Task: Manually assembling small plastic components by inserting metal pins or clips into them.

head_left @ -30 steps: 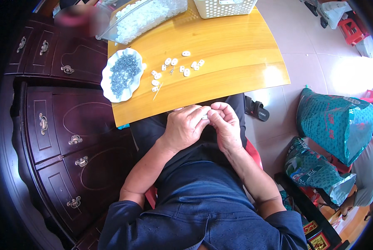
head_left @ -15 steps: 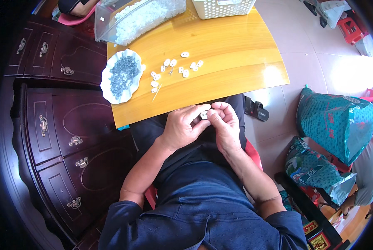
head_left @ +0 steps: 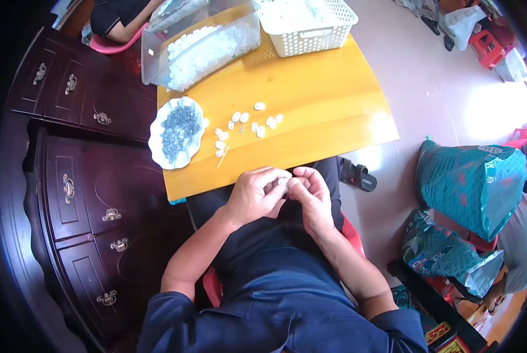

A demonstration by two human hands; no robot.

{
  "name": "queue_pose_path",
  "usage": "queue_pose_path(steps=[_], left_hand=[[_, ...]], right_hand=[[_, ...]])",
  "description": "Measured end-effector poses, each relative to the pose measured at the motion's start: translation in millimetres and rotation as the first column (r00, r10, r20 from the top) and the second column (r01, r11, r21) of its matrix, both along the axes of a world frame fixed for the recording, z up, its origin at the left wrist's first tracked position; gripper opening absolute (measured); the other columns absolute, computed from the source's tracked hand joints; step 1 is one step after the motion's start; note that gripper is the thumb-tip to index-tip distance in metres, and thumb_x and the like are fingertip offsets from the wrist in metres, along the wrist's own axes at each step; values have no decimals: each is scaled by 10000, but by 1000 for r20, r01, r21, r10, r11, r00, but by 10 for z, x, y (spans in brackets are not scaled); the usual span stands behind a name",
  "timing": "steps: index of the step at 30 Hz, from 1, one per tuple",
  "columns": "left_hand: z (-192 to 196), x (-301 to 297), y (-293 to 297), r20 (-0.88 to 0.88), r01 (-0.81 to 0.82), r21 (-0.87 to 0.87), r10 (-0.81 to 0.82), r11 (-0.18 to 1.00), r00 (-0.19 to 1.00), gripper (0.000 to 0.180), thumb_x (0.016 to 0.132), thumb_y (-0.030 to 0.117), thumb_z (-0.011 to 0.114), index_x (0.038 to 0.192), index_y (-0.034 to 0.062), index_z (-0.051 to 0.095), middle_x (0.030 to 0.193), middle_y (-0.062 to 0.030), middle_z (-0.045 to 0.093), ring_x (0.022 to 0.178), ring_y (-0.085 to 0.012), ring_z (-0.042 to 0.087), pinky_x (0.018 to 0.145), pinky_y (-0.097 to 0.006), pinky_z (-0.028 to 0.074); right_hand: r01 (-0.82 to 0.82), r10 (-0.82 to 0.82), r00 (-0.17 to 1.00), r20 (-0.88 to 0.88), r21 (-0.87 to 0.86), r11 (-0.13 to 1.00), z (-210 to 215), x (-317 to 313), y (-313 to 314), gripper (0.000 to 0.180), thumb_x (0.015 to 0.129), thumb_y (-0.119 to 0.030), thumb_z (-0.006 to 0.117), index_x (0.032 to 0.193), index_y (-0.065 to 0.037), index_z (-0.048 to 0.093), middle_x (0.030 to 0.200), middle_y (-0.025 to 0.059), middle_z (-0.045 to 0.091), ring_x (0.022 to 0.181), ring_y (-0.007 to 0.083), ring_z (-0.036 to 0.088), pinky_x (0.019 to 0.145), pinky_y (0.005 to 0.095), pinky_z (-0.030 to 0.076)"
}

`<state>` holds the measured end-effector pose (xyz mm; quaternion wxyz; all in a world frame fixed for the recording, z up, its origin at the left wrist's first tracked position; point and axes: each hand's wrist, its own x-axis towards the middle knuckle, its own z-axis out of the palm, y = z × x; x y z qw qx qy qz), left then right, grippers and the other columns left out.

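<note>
Over my lap, just off the table's near edge, my two hands meet. My left hand [head_left: 256,193] is closed, thumb and forefinger pinching a small white plastic piece [head_left: 283,181]. Against its right side come the bent fingertips of my right hand [head_left: 311,199], also closed; whatever they pinch is too small to make out. Similar white oval pieces with holes [head_left: 260,133] lie scattered on the yellow wooden table [head_left: 322,82]. Beside them is a thin pale stick [head_left: 223,156]. A scalloped white dish [head_left: 155,141] at the left holds many small dark metal parts [head_left: 180,130], perhaps screws.
A clear plastic bin [head_left: 151,56] of white pieces and a white perforated basket [head_left: 310,44] stand at the far side. Dark wooden drawers [head_left: 81,182] flank the left. Teal bags [head_left: 469,182], a sandal [head_left: 357,175] and another person's arm [head_left: 519,247] are at right.
The whole view has tilted, so the table and its contents sit lower in the picture. The white piece has turned slightly between my fingertips; both hands stay together over my lap.
</note>
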<state>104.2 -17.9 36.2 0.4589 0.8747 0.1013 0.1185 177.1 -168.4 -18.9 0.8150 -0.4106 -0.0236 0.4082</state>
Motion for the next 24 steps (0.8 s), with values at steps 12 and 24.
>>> queue_pose_path(steps=[12, 24], left_hand=[[1092, 1001, 925, 27, -31, -521, 53, 853, 998, 206, 988, 90, 633, 1165, 19, 710, 991, -2, 704, 811, -46, 617, 763, -231, 519], [319, -213, 849, 21, -318, 421, 342, 850, 940, 119, 873, 56, 731, 990, 37, 719, 846, -127, 696, 742, -257, 711, 661, -340, 549]], right_hand=[[-83, 77, 994, -75, -84, 993, 15, -4, -1, 212, 997, -111, 659, 1194, -74, 591, 955, 26, 677, 804, 102, 648, 760, 236, 521], [-136, 128, 985, -120, -60, 989, 55, 20, 14, 172, 999, -102, 647, 1166, -85, 608, 948, 23, 676, 797, 99, 639, 762, 250, 514]])
